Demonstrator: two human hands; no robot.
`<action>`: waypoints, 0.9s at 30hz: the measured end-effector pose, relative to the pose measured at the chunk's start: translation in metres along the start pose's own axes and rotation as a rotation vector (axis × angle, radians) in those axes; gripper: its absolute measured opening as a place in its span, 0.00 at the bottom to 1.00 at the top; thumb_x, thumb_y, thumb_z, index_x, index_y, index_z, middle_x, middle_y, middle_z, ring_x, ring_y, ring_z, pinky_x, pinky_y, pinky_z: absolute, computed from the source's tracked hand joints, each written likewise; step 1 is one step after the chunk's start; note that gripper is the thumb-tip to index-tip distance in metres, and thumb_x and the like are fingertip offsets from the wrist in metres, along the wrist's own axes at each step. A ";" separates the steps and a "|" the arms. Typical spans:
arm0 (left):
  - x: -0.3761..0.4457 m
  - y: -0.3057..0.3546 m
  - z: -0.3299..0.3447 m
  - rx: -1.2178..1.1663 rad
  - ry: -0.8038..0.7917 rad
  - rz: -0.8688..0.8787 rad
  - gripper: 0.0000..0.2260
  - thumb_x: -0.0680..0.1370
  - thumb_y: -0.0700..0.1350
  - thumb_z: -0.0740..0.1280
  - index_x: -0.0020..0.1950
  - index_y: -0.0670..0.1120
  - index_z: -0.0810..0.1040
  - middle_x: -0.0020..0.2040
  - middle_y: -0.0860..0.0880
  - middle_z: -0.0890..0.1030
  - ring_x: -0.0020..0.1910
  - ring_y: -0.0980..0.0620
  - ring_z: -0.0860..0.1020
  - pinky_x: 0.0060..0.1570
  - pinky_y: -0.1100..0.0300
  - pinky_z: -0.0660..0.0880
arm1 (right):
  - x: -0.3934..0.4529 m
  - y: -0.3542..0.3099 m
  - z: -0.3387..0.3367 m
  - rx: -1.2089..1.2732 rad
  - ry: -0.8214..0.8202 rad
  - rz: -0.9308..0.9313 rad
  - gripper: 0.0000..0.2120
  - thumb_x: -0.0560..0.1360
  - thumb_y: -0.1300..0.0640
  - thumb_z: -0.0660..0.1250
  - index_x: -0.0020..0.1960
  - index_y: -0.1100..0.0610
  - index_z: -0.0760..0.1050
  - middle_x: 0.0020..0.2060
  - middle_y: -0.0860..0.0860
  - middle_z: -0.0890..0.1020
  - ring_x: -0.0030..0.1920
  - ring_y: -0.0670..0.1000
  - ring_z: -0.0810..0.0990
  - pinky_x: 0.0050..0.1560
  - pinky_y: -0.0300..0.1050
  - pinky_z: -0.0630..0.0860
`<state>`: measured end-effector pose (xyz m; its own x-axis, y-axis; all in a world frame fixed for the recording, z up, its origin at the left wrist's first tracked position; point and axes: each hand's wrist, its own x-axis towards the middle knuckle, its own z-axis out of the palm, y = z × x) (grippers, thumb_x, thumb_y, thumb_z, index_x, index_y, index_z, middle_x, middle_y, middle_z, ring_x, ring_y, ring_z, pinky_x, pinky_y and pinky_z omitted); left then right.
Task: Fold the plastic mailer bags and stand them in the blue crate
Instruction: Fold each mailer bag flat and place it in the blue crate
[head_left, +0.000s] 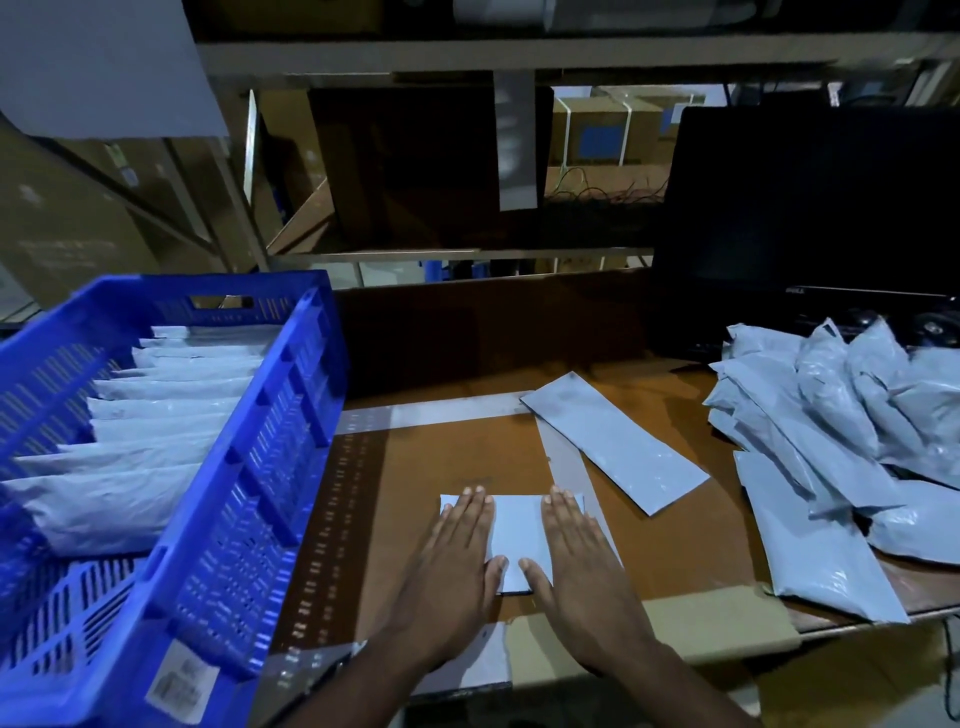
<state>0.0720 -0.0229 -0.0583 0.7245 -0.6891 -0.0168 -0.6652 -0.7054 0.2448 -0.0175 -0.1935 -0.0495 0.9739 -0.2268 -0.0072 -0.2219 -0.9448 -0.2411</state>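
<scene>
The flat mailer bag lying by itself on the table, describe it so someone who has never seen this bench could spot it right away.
Start at the black monitor at the back right of the brown table. In front of it, left of the heaped pile of bags, lies the flat mailer bag, a long grey strip set diagonally. Unlike the folded bag pressed under both hands, it lies unfolded and untouched.
</scene>
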 end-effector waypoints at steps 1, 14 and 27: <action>0.001 0.000 0.000 0.008 0.002 -0.002 0.37 0.78 0.67 0.30 0.83 0.50 0.39 0.82 0.54 0.36 0.80 0.58 0.35 0.80 0.52 0.44 | 0.001 0.001 0.000 0.005 -0.004 -0.003 0.36 0.81 0.32 0.43 0.80 0.47 0.31 0.76 0.42 0.29 0.73 0.41 0.25 0.67 0.39 0.23; -0.003 0.001 -0.007 -0.027 0.007 -0.002 0.37 0.78 0.67 0.32 0.83 0.51 0.40 0.82 0.56 0.37 0.79 0.60 0.34 0.80 0.51 0.42 | 0.003 0.012 -0.009 -0.024 -0.089 -0.057 0.38 0.77 0.29 0.33 0.80 0.46 0.32 0.77 0.40 0.31 0.76 0.41 0.29 0.76 0.51 0.28; 0.004 0.000 -0.022 -0.006 0.036 0.031 0.26 0.86 0.56 0.44 0.84 0.51 0.46 0.83 0.55 0.46 0.81 0.59 0.41 0.80 0.56 0.44 | 0.014 -0.016 -0.008 -0.006 0.005 -0.147 0.37 0.79 0.36 0.32 0.81 0.52 0.53 0.79 0.45 0.51 0.80 0.46 0.50 0.78 0.43 0.39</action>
<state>0.0791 -0.0225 -0.0374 0.7100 -0.7037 0.0262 -0.6861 -0.6829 0.2509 -0.0004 -0.1838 -0.0382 0.9957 -0.0866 0.0327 -0.0767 -0.9695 -0.2330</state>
